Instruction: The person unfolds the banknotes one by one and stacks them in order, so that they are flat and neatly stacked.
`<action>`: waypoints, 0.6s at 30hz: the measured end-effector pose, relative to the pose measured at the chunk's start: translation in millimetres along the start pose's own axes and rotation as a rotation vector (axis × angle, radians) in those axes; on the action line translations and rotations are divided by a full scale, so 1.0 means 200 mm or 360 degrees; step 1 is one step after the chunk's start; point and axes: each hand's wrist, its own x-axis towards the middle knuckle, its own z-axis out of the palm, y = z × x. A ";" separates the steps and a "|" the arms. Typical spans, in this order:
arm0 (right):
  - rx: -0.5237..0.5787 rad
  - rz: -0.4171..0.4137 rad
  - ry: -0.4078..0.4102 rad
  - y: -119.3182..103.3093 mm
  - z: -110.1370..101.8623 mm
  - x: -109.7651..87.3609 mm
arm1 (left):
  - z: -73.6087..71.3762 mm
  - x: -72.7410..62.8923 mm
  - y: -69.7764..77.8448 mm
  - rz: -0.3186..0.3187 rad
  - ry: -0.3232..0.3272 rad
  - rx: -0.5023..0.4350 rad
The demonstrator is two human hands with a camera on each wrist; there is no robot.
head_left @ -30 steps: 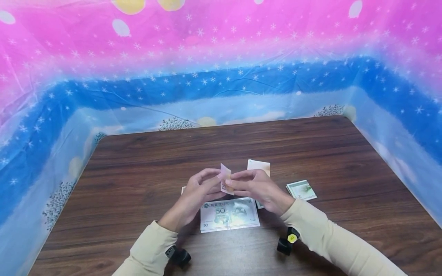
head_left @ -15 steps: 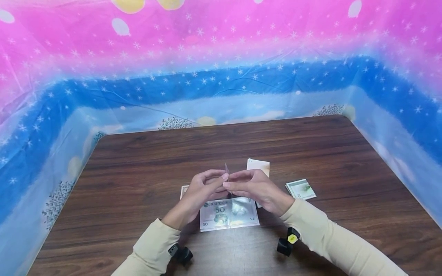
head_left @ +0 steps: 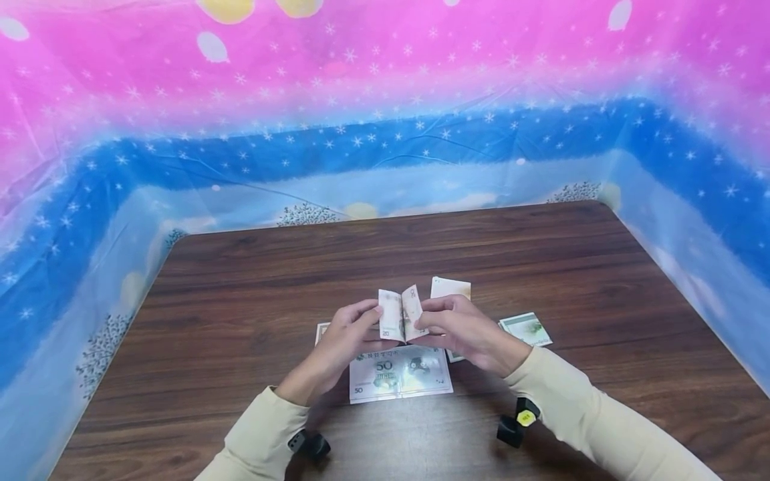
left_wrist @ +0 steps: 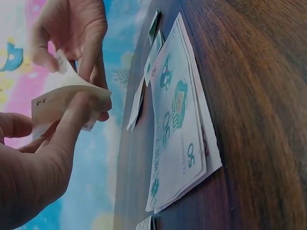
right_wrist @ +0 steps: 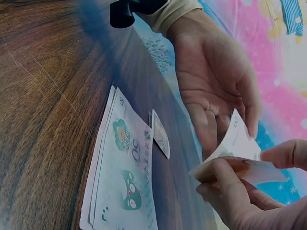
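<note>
A creased play banknote [head_left: 391,317], marked 20, is held up between both hands, its two halves spread in a V. My left hand [head_left: 338,339] pinches its left half between thumb and fingers. The right half is pinched by my right hand [head_left: 469,334]; in the right wrist view the fingers [right_wrist: 232,189] lie behind the paper and the thumb in front. Below the hands lies a flat stack of play 50 notes [head_left: 400,379], its edges slightly uneven in the left wrist view.
Behind the right hand lies a pale note [head_left: 450,287], partly covered. Folded green notes [head_left: 531,329] rest farther right. Another note [head_left: 321,329] peeks out behind the left hand. A patterned cloth [head_left: 385,147] hangs round the wooden table [head_left: 240,287].
The 20 note was seen nearly edge-on with its halves together half a second ago; now it is spread apart. My right hand has shifted a little to the right; the left stays almost put.
</note>
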 end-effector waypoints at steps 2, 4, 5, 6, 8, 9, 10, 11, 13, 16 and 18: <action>0.0018 0.0000 0.0018 0.00 -0.01 0.00 | 0.00 -0.01 0.00 -0.0008 0.0055 0.0015; 0.0012 0.0004 0.0033 0.00 -0.01 0.00 | 0.00 -0.01 0.01 -0.0011 0.0114 0.0054; 0.0004 0.0007 0.0042 0.00 -0.02 0.00 | -0.01 -0.01 0.01 -0.0017 0.0139 0.0077; 0.0008 0.0010 0.0053 0.00 -0.02 0.00 | -0.01 -0.02 0.01 -0.0020 0.0162 0.0105; 0.0002 0.0014 0.0068 0.01 -0.03 -0.01 | -0.02 -0.02 0.00 -0.0017 0.0196 0.0164; 0.0004 0.0012 0.0065 0.01 -0.04 -0.01 | -0.02 -0.02 0.00 -0.0016 0.0206 0.0181; 0.0007 0.0008 0.0068 0.01 -0.04 -0.01 | -0.02 -0.03 0.00 -0.0015 0.0213 0.0191; 0.0009 -0.0001 0.0059 0.01 -0.05 -0.01 | -0.03 -0.03 0.00 -0.0017 0.0222 0.0197; 0.0004 -0.0015 0.0057 0.01 -0.05 -0.01 | -0.03 -0.04 0.00 -0.0013 0.0237 0.0209; 0.0001 -0.0024 0.0063 0.02 -0.06 -0.01 | -0.04 -0.04 0.00 -0.0023 0.0264 0.0189; -0.0006 -0.0016 0.0072 0.02 -0.07 -0.01 | -0.05 -0.04 -0.01 -0.0027 0.0277 0.0169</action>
